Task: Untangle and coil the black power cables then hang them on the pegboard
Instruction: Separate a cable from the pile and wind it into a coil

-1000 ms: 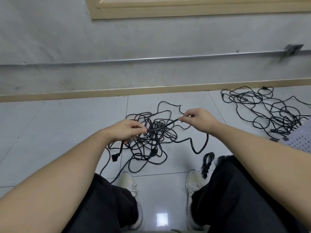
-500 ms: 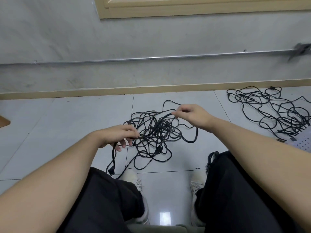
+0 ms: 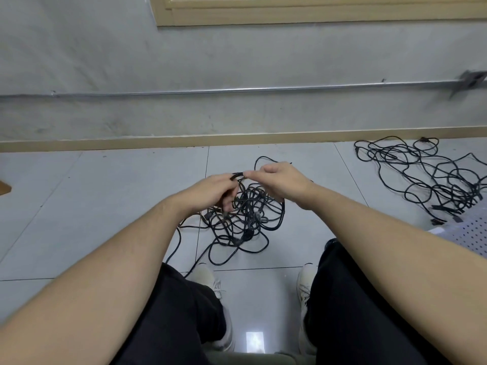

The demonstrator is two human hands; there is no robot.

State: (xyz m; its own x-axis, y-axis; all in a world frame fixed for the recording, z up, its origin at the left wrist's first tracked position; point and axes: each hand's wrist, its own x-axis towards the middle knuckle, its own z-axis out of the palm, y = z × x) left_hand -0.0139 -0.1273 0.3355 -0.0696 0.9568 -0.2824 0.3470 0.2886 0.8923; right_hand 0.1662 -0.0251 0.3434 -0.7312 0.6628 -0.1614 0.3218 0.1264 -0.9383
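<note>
Cables remain knotted on floor; left hand and right hand each pinch one strand. Second heap untouched; pegboard bare. Early stage.

Tangled black power cables heaped on floor tiles; second loose tangle far right, beside white pegboard lying flat.

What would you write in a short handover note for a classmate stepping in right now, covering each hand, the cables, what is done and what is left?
Left hand grips a strand of the tangled cable pile on the floor between the feet.
Right hand pinches the same strand close beside it.
Second cable tangle lies untouched to the right.
Pegboard lies at the right edge, nothing visibly hung.
Done: nothing coiled in view.
Left: untangle, coil, hang.
</note>
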